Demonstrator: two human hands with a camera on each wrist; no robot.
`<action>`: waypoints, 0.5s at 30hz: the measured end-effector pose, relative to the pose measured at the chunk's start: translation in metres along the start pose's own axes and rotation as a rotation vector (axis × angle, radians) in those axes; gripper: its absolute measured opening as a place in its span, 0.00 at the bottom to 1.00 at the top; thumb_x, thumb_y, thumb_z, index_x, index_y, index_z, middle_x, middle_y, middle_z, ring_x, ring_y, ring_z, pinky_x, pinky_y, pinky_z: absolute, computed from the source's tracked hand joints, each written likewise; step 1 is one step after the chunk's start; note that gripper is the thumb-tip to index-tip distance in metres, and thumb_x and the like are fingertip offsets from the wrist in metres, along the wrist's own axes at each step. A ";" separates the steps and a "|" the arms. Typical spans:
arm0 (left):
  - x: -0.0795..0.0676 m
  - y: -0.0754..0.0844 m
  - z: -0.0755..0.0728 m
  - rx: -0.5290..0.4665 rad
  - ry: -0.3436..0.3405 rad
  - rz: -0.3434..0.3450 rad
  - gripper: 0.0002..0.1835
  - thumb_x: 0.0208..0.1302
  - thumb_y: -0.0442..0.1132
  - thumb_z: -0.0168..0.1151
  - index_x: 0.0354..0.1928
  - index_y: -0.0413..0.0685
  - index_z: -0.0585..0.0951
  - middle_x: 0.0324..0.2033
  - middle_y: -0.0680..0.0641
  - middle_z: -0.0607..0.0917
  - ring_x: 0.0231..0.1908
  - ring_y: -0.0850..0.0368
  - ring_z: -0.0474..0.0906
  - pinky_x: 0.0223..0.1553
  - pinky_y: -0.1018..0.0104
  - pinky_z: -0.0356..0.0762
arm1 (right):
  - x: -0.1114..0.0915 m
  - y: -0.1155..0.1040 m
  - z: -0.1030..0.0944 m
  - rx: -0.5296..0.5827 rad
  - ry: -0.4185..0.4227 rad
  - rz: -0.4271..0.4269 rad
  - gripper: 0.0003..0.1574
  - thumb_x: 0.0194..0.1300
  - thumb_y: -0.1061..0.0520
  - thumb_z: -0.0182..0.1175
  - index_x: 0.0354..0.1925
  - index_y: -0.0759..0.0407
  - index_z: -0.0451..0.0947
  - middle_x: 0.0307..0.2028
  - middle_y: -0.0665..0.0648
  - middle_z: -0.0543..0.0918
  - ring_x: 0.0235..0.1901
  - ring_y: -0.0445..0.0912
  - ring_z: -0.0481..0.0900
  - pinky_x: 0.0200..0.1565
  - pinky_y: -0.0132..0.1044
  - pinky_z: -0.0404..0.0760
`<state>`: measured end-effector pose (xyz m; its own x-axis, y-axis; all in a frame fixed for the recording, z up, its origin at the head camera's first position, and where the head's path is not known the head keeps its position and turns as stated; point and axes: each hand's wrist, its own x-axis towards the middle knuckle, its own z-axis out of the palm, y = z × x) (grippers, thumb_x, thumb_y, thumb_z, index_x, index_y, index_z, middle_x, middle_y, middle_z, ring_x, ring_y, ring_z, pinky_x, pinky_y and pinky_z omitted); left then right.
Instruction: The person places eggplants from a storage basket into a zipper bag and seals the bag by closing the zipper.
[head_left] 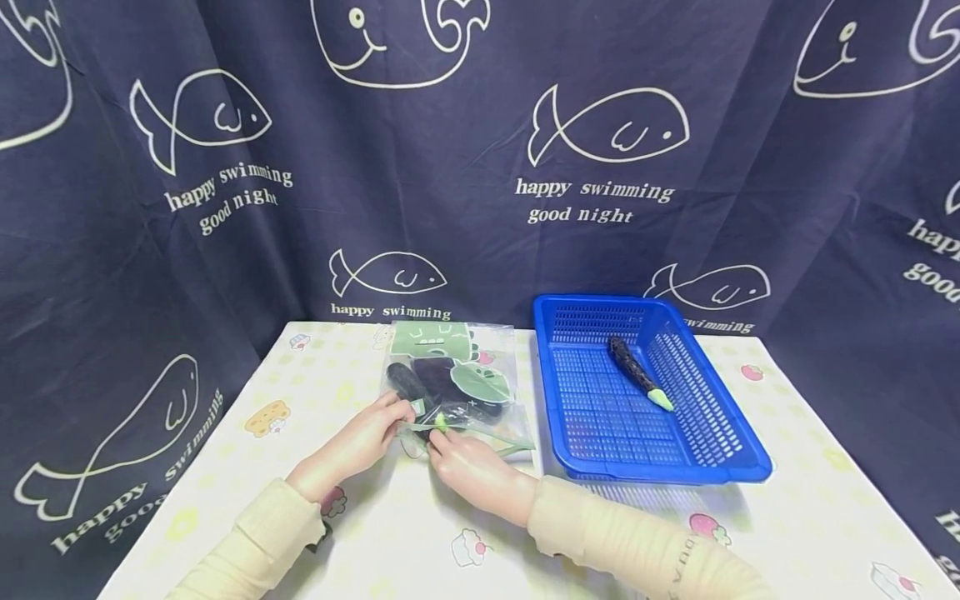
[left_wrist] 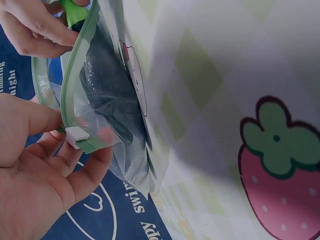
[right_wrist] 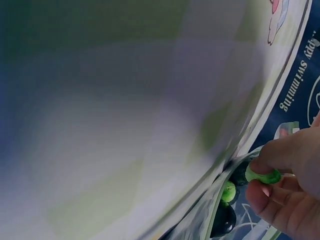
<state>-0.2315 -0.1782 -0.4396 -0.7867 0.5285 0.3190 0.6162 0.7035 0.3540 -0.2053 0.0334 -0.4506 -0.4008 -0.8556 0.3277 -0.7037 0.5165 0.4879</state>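
A clear zip bag (head_left: 431,340) with a green print lies on the table, several dark eggplants inside it. My left hand (head_left: 367,433) grips the left corner of its mouth, fingers curled round the green zip strip beside the white slider (left_wrist: 76,136). At the open mouth, my right hand (head_left: 480,473) pinches the light green stem end (right_wrist: 262,175) of an eggplant, whose dark body reaches into the bag. Below that stem, the right wrist view shows another green tip (right_wrist: 228,192) and a glossy dark eggplant (right_wrist: 223,220) within the bag.
To the right of the bag stands a blue perforated basket (head_left: 552,408), with one dark, green-tipped eggplant (head_left: 637,372) lying in it. A patterned cloth (head_left: 405,533) covers the table. Behind hangs a dark blue curtain (head_left: 480,192) with fish drawings.
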 end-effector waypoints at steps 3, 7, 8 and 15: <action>0.000 0.000 0.000 -0.004 0.008 0.003 0.15 0.58 0.22 0.57 0.36 0.52 0.75 0.33 0.56 0.72 0.35 0.62 0.71 0.37 0.66 0.76 | 0.002 0.000 0.003 -0.010 0.001 0.003 0.17 0.55 0.60 0.63 0.46 0.58 0.81 0.38 0.51 0.76 0.33 0.40 0.74 0.30 0.28 0.77; 0.000 -0.001 0.000 -0.002 0.011 -0.001 0.14 0.58 0.23 0.57 0.36 0.52 0.75 0.34 0.55 0.73 0.35 0.62 0.72 0.38 0.66 0.77 | 0.005 0.000 0.007 -0.015 -0.010 0.007 0.19 0.55 0.61 0.63 0.47 0.59 0.80 0.37 0.50 0.76 0.32 0.40 0.74 0.28 0.27 0.77; 0.000 -0.001 0.000 -0.003 0.009 -0.004 0.14 0.58 0.23 0.57 0.36 0.52 0.75 0.34 0.55 0.73 0.35 0.62 0.72 0.38 0.66 0.77 | 0.005 0.000 0.008 -0.012 -0.014 0.007 0.19 0.55 0.61 0.64 0.48 0.59 0.80 0.37 0.50 0.76 0.32 0.40 0.74 0.28 0.27 0.77; 0.000 0.000 0.000 -0.004 -0.011 -0.021 0.13 0.60 0.24 0.57 0.37 0.53 0.75 0.35 0.56 0.73 0.36 0.62 0.72 0.39 0.67 0.77 | -0.004 0.003 0.007 0.044 -0.009 -0.005 0.17 0.55 0.62 0.62 0.46 0.58 0.78 0.40 0.51 0.76 0.36 0.41 0.76 0.37 0.30 0.79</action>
<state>-0.2313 -0.1788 -0.4397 -0.8000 0.5188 0.3014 0.5994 0.7128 0.3642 -0.2104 0.0383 -0.4560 -0.4022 -0.8586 0.3178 -0.7308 0.5102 0.4535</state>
